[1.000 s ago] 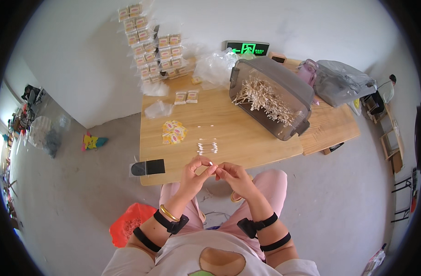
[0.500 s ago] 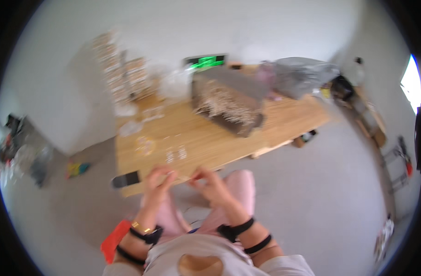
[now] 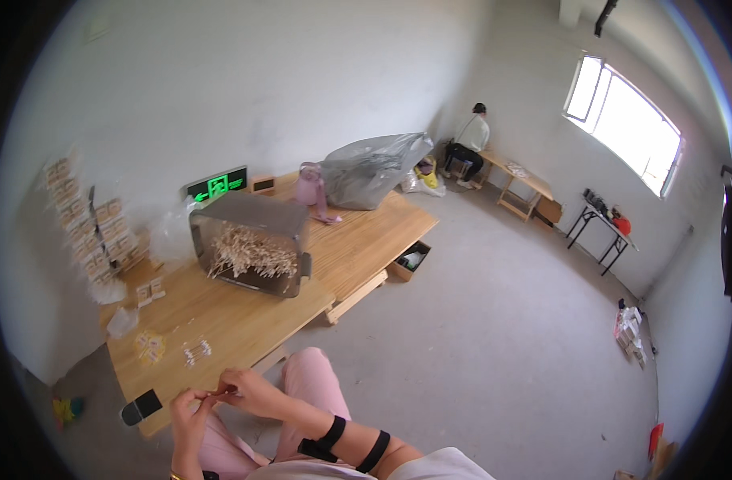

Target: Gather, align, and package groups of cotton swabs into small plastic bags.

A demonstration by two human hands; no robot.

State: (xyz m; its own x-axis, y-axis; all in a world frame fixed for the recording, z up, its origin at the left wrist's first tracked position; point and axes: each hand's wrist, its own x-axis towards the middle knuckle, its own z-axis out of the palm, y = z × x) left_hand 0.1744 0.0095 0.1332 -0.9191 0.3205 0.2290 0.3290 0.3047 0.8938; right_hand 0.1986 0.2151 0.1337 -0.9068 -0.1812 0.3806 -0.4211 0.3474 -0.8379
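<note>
cotton swabs [image 3: 196,352]: on surface [image 3: 246,320], near but untouched | left hand [image 3: 188,410], right hand [image 3: 252,392]: fingertips now back together, fingers curled; any hold cannot be told | view swung right; handwork apparently uninterrupted

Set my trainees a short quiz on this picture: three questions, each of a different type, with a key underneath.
1. True or false: the fingers of the left hand and the right hand meet.

2. What is heaped inside the grey bin on the wooden table?
A) Folded cloths
B) Swabs
C) Glass bottles

3. Fill in the blank: the sign behind the grey bin glows ____.

Key: 1. True. 2. B. 3. Green.
</note>
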